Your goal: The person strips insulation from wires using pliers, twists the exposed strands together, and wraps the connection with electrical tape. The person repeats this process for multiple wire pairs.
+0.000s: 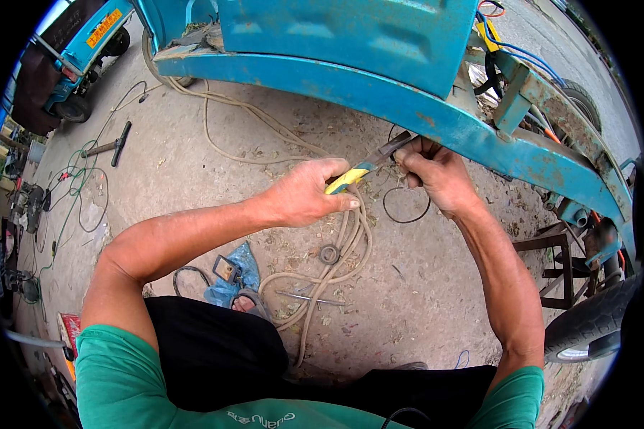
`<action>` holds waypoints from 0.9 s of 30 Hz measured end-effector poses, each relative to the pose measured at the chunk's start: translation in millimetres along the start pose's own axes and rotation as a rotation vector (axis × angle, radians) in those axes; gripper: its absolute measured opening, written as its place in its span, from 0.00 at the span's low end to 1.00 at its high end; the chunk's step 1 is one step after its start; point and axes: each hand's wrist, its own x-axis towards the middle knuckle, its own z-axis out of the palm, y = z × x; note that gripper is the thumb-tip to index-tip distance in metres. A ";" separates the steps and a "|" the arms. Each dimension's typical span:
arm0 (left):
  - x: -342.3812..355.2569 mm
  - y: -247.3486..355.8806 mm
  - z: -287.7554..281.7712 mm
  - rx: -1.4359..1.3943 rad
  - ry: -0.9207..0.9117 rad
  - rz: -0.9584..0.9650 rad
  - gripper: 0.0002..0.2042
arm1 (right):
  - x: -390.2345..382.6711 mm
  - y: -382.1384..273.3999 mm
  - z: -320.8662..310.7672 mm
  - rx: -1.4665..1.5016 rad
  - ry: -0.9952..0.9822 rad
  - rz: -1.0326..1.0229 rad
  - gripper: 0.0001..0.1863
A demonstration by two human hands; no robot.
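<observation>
Near the blue beam [379, 91], left hand [304, 193] around pliers [349, 179], right hand [442, 173] pinched beside them.

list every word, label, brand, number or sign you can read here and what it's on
I describe any lettering here but don't copy it out.
Orange plate on the blue vehicle at upper left: a row of small characters.
Green shirt: white lettering across the front.
Red panel at lower left: too blurred to read.

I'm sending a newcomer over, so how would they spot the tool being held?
Find the long blue beam. Below it, the left hand grips the tool. Its yellow-and-blue handle sets it apart from the tan rope.
</observation>
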 end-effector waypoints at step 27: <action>5.6 -8.9 -1.9 -0.222 -0.122 -0.114 0.19 | 3.6 12.2 -7.0 0.101 -0.043 0.027 0.04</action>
